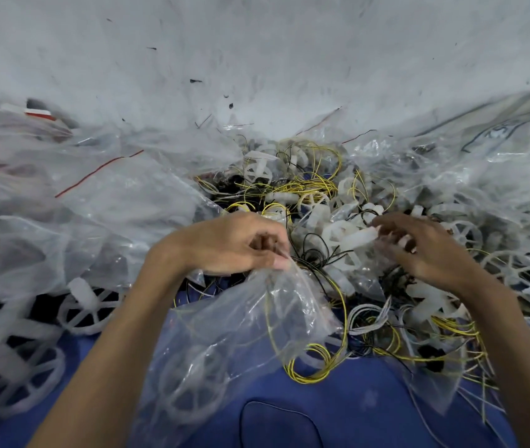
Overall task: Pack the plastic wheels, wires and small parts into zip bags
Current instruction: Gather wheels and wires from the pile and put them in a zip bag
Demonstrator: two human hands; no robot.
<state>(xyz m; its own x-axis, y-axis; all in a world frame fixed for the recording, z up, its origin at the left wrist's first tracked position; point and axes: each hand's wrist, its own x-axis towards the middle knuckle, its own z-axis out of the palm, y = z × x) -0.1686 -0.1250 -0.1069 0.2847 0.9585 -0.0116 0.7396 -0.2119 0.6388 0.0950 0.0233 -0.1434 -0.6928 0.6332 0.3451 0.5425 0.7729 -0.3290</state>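
1. Clear zip bag (250, 324): centre of view, mouth pulled up and body sagging down onto the blue surface (354, 415).
2. Left hand (234, 244): thumb and fingers pinch the bag's top edge, gripping it.
3. A white spoked wheel (192, 383) shows through the bag's lower part; can't tell if it's inside or underneath.
4. Right hand (425, 247): fingers curled around a white plastic part (360, 236), held just above the pile and near the bag mouth.
5. Pile of wheels and wires (305, 195): directly beyond both hands, white wheels tangled with yellow and black wires.
6. Yellow wire loop (315, 367): lies on the blue surface at the bag's right edge, partly under the plastic.
7. Loose wheels (85, 308): lower left, beside the left forearm; more on the far right.
8. Empty bags (95, 189): heaped on the left, red zip strips visible; more crumpled plastic on the right.
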